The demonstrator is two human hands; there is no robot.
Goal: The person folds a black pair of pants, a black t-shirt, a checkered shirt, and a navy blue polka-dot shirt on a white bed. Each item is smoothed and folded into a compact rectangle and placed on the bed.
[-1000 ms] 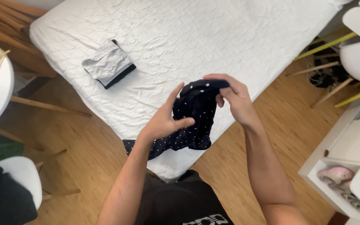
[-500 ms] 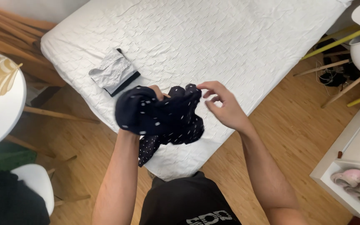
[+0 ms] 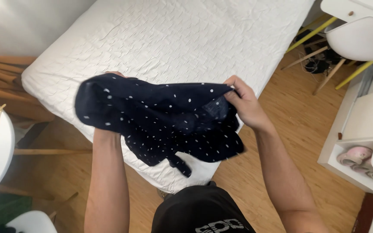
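Navy dotted garment [image 3: 165, 121] stretched above the bed [image 3: 173, 39] — both hands clamped on it, unfolded, nothing laid down.

Dark dotted garment [image 3: 160, 116]: soft matt cloth. Mattress [image 3: 173, 43]: white quilted fabric. Floor [image 3: 298, 112]: smooth wood.

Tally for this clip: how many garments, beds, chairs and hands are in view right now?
Dark dotted garment: 1, held spread between the left hand and the right hand
White bed: 1
White chair with yellow legs: 1
Hands: 2
Total: 5
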